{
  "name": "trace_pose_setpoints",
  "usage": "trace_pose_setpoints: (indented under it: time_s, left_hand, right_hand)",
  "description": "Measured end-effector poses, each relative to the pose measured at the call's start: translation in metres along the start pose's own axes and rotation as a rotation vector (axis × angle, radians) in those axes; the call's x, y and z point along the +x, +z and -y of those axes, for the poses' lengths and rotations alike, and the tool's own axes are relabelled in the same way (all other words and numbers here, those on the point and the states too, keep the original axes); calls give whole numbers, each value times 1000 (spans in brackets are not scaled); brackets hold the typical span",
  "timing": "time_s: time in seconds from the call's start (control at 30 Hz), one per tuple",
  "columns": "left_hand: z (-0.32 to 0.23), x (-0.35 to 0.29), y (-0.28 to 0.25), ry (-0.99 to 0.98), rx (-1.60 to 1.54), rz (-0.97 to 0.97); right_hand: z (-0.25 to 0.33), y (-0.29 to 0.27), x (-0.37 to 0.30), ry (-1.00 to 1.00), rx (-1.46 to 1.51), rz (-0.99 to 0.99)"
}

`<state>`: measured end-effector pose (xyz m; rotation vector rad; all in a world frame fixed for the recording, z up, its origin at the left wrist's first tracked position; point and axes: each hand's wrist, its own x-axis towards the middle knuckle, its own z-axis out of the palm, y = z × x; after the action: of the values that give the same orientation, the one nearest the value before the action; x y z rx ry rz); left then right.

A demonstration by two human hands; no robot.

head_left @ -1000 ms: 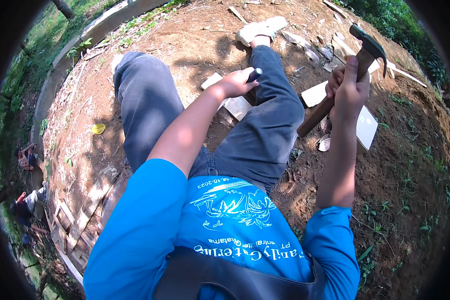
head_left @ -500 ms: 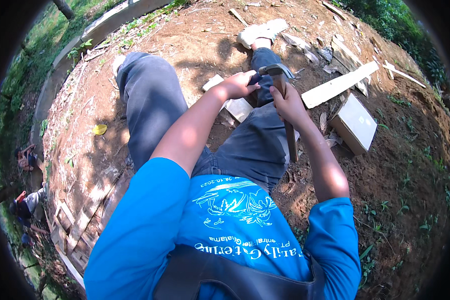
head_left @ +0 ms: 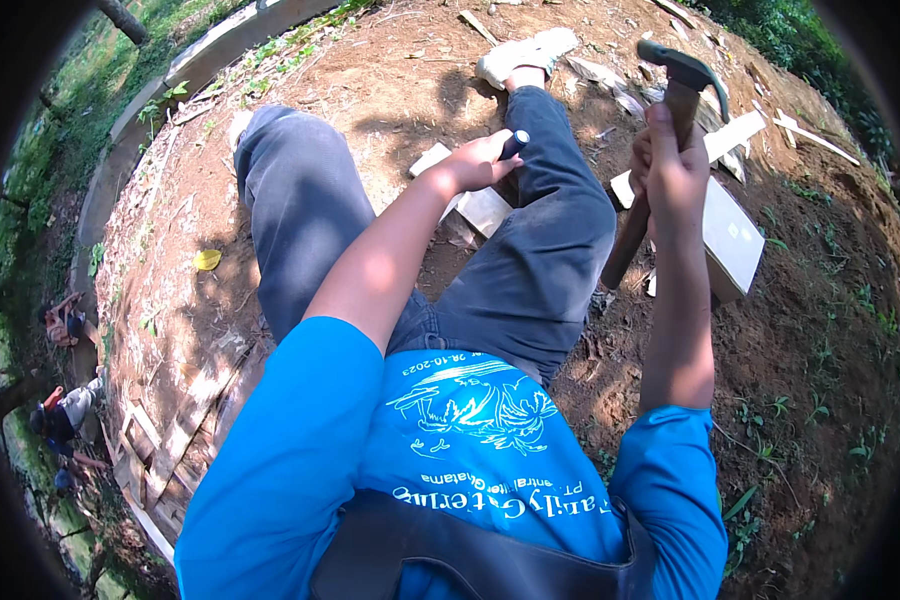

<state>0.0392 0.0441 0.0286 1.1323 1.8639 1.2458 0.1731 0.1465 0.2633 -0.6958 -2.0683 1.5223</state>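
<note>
Leaving the top end of a dark handle [head_left: 513,148] exposed, seemingly for safety, the left hand [head_left: 477,165] wraps it over a pale board [head_left: 484,211] between the legs [head_left: 305,190], while the right hand [head_left: 676,178] clasps a hammer [head_left: 681,102] by its shaft, head raised.

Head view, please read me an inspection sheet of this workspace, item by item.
Surface: bare earth, partly shaded.
Job's things: hammer, head up; dark handle, other end hidden; pale piece between the legs, partly covered.
Clutter: pale board and box at right; yellow leaf and wood scraps at left.
Grips: left grip closed around the dark handle; right grip closed around the hammer.
Cables: nothing seen.
Surroundings: people far left; greenery.
</note>
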Motion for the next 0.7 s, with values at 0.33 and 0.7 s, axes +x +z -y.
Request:
trace_pose_setpoints:
  time_s: [0.33,0.7]
  left_hand:
    - [6,1,3,36,17,-3]
    - [31,11,1,166,7,-8]
  right_hand:
    - [-22,-6,4,93,-162,79]
    - [-16,-6,-3,56,-91,22]
